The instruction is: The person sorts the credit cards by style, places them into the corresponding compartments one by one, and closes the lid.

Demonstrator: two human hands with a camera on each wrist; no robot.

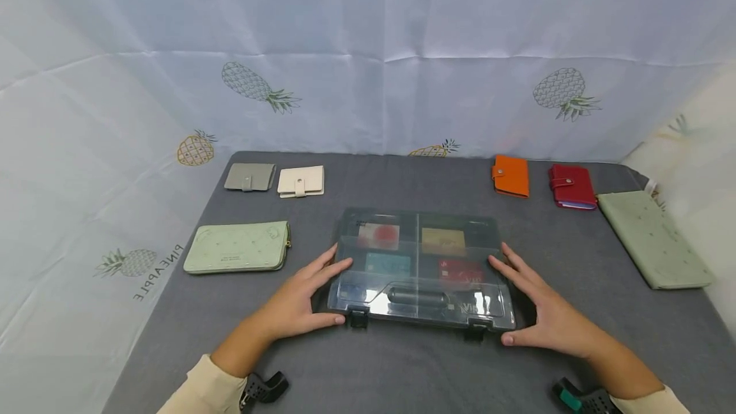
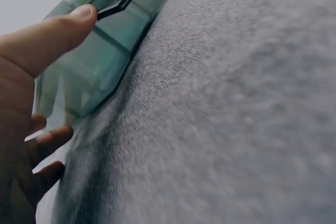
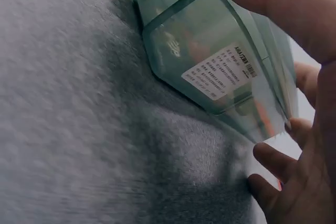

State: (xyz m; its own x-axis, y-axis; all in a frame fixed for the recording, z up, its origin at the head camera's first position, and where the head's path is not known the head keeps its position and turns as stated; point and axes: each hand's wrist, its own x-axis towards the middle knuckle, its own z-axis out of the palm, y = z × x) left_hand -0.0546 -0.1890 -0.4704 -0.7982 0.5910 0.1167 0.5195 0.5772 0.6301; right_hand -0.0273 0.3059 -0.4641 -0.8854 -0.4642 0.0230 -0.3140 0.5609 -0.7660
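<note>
A translucent green-grey plastic case [image 1: 416, 267] with a lowered lid lies in the middle of the cloth. Through the lid show several cards, among them a white card with a red spot [image 1: 379, 236], a gold card [image 1: 443, 241], a teal card [image 1: 388, 264] and a red card [image 1: 460, 270]. My left hand [image 1: 307, 296] is at the case's left side, fingers spread along the edge and thumb near a black front latch [image 1: 358, 318]. Around the right side, my right hand [image 1: 543, 308] extends its fingers, thumb near the front corner. A printed white label [image 3: 219, 73] is on the case's side.
At the back left lie a grey card holder [image 1: 250, 176] and a cream one [image 1: 301, 181]; nearer is a pale green wallet [image 1: 237, 248]. Orange [image 1: 510, 176] and red [image 1: 572, 185] card holders and a green pouch [image 1: 655, 239] lie right. A pineapple-print curtain [image 1: 379, 56] hangs behind.
</note>
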